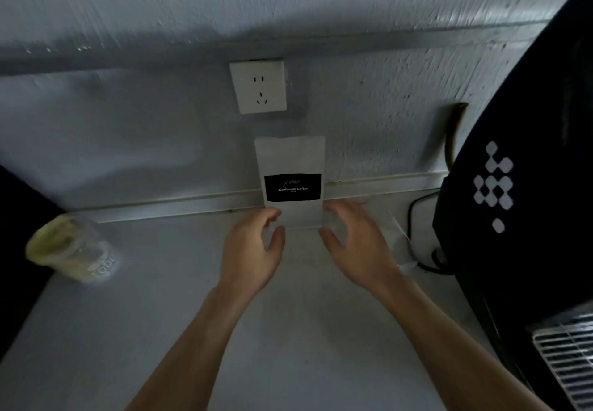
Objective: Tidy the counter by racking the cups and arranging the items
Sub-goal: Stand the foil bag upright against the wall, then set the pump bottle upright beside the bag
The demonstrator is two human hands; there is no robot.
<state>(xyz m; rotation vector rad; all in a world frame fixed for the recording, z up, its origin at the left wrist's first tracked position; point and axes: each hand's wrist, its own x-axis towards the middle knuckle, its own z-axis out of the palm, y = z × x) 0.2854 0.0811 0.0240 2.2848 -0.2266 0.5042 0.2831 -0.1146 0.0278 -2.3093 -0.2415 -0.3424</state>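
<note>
In the head view, a white coffee bag (290,166) with a black label is standing upright at the back of the counter (179,308), leaning against or just in front of the wall, directly below the wall socket (259,87). The left hand (253,250) is curling beside the bag's lower left corner, thumb and fingers parted; the right hand (353,240) is spreading beside the lower right corner. Whether the fingertips are touching the bag I cannot tell, since the picture is blurred, but neither grip is closing on it: both are loose and open.

Well to the left of the bag, a clear plastic cup (72,248) with a pale yellowish lid is sitting on the counter, looking tilted, though blur makes that uncertain. To the right of the bag, a black coffee machine (526,166) is filling the edge of the view, its black cable (417,237) trailing on the counter.

By my judgement, the bag is looking placed, or nearly so. The cup is not yet racked, and no rack is showing here, so most of the tidying appears to be left.
</note>
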